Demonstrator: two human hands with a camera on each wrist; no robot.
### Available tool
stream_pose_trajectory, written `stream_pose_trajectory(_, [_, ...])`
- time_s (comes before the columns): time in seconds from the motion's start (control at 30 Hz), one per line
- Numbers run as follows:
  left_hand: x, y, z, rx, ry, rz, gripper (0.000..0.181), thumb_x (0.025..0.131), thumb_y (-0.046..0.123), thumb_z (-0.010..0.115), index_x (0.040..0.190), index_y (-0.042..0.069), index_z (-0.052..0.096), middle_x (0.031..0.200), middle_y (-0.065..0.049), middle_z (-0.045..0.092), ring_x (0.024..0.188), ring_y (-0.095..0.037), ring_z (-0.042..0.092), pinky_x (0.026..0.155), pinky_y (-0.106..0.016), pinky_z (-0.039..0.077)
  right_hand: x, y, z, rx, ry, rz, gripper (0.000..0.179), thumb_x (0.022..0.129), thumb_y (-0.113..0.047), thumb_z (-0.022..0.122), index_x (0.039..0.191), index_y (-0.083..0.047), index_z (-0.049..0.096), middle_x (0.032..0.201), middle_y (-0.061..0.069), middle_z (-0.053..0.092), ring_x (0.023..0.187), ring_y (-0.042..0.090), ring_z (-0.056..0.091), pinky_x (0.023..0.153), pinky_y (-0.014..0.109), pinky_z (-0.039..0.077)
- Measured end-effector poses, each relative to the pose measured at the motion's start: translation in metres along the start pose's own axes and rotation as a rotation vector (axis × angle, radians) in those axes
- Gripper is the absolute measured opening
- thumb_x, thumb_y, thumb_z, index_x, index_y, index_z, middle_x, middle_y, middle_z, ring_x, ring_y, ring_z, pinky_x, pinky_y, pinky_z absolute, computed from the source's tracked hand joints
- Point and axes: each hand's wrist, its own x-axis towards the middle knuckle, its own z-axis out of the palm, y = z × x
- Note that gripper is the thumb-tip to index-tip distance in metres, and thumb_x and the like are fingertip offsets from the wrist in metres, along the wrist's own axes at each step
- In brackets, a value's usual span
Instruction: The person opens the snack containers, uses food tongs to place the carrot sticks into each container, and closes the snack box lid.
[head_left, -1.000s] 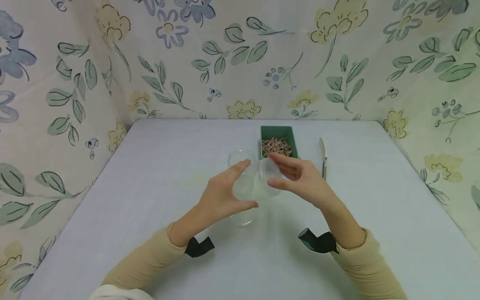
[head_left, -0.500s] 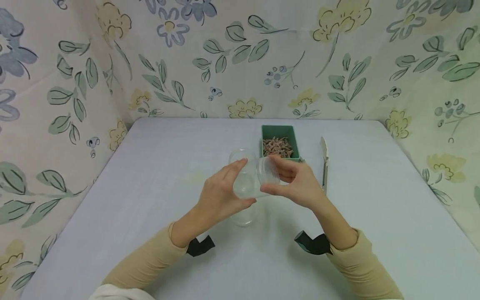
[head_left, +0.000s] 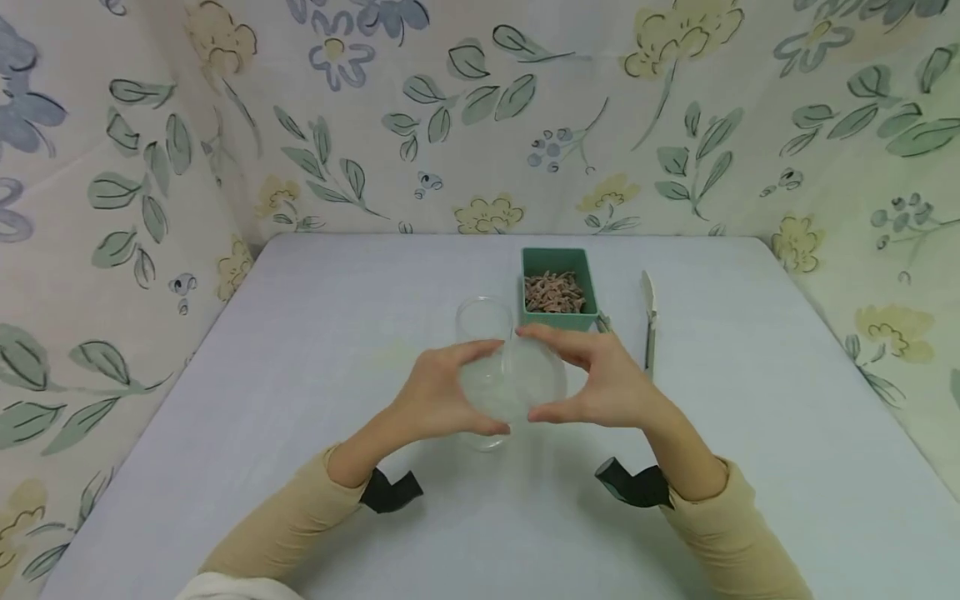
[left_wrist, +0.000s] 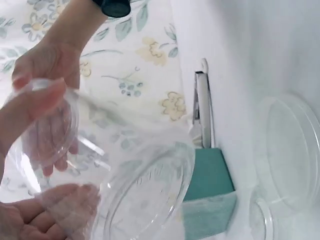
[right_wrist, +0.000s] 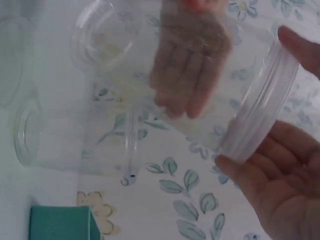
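Between my hands, above the table, is a clear plastic jar [right_wrist: 245,70] lying on its side. My left hand [head_left: 438,392] holds its body, thumb and fingers on opposite sides. My right hand [head_left: 611,375] grips the jar's ridged round end [right_wrist: 265,100] with thumb and fingertips. Whether that end is a separate lid, I cannot tell. Through the clear wall in the right wrist view, left-hand fingers [right_wrist: 177,85] show. Beyond the hands stands a second clear jar [head_left: 483,315]. A clear round lid or dish [left_wrist: 290,150] lies on the table, partly behind the held jar in the head view.
A green box [head_left: 558,320] of brown shreds stands just beyond my right hand. To its right lies a slim, knife-like tool [head_left: 650,325] with a pale end. Another small object [head_left: 603,322] shows beside the box. Floral cloth [head_left: 480,125] hangs behind the white table [head_left: 337,300].
My right hand has lowered slightly, and its thumb and fingers have spread wider round the jar's end. That end has turned more squarely across. The left hand still holds the body.
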Motion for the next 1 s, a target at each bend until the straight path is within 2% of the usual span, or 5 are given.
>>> stream_pose_trajectory(0.13, [0.004,-0.014,-0.011,-0.394,-0.355,-0.037,0.073,0.065,0.012,0.088,0.129,-0.004,0.057,0.122,-0.012,0.065,0.111,-0.026,0.062,0.096,-0.047,0.048,0.001,0.002,-0.010,0.083,-0.199,-0.203,0.082,0.066,-0.004,0.089,0.139,-0.001,0.051,0.141,0.012,0.052,0.132,0.022,0.046,0.104,0.038,0.041])
stream_pose_trajectory(0.23, [0.006,-0.020,-0.014,-0.540,-0.454,-0.068,0.070,0.068,0.006,0.085,0.130,-0.004,0.055,0.123,-0.012,0.064,0.114,-0.026,0.060,0.099,-0.051,0.045,0.004,0.004,-0.015,0.184,-0.275,-0.241,0.088,0.070,-0.006,0.087,0.146,-0.001,0.042,0.150,0.011,0.042,0.139,0.024,0.036,0.110,0.036,0.035])
stream_pose_trajectory(0.47, [-0.004,-0.007,-0.018,-0.264,-0.072,-0.098,0.088,0.061,0.011,0.092,0.137,-0.007,0.050,0.136,-0.016,0.055,0.125,-0.026,0.053,0.102,-0.044,0.044,0.004,-0.003,-0.018,0.299,0.065,0.184,0.052,0.098,-0.011,0.058,0.144,0.006,0.040,0.148,0.018,0.042,0.138,0.025,0.037,0.111,0.038,0.034])
stream_pose_trajectory(0.77, [-0.003,-0.001,0.001,0.354,0.362,0.189,0.090,0.055,0.013,0.095,0.133,-0.003,0.053,0.127,-0.021,0.060,0.116,-0.036,0.059,0.086,-0.046,0.054,0.010,-0.012,0.004,0.273,0.120,0.372,0.060,0.098,-0.023,0.058,0.147,0.004,0.036,0.151,0.019,0.035,0.137,0.034,0.037,0.108,0.054,0.032])
stream_pose_trajectory(1.0, [-0.003,-0.001,0.010,0.501,0.426,0.265,0.091,0.052,0.011,0.097,0.131,-0.006,0.054,0.125,-0.021,0.061,0.113,-0.036,0.059,0.086,-0.044,0.054,0.017,-0.009,0.021,0.129,0.177,0.461,0.078,0.088,-0.024,0.073,0.149,0.002,0.033,0.153,0.018,0.033,0.138,0.033,0.037,0.105,0.048,0.038])
